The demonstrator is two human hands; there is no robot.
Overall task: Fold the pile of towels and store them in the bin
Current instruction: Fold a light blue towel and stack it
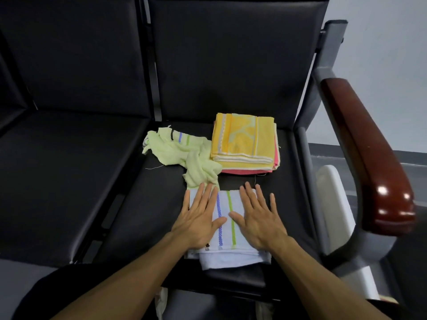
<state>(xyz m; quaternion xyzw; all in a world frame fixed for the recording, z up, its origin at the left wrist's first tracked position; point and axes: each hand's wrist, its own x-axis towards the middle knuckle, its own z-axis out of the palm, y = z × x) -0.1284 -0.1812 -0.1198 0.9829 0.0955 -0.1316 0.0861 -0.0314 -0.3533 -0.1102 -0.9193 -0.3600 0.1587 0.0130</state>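
Nearest me, low in the centre of the frame, I have both palms flat on the pale blue towel (227, 227), which lies folded on the black seat (129, 204) with its blue and green stripes running between my hands. My left hand (199, 218) covers its left half, my right hand (258, 219) its right half; the fingers of both are spread and pressing down, gripping nothing. The lower layer pokes out unevenly at the bottom edge, so I judge that if I lift off now the fold may spring open or end up crooked.

Just beyond my left fingertips, the crumpled light green towel (184, 155) touches the top left corner of the blue one. Sliding my hands forward could drag it along or catch its loose threads.

Further up and right, the folded yellow towel (242, 139) tops a stack with a pink towel (276, 155) showing beneath; the green one leans against that stack, so tugging it carelessly might skew the pile.

At the right edge, a white shape (335, 204) sits below the wooden armrest (369, 146). It may be the bin, but I cannot tell
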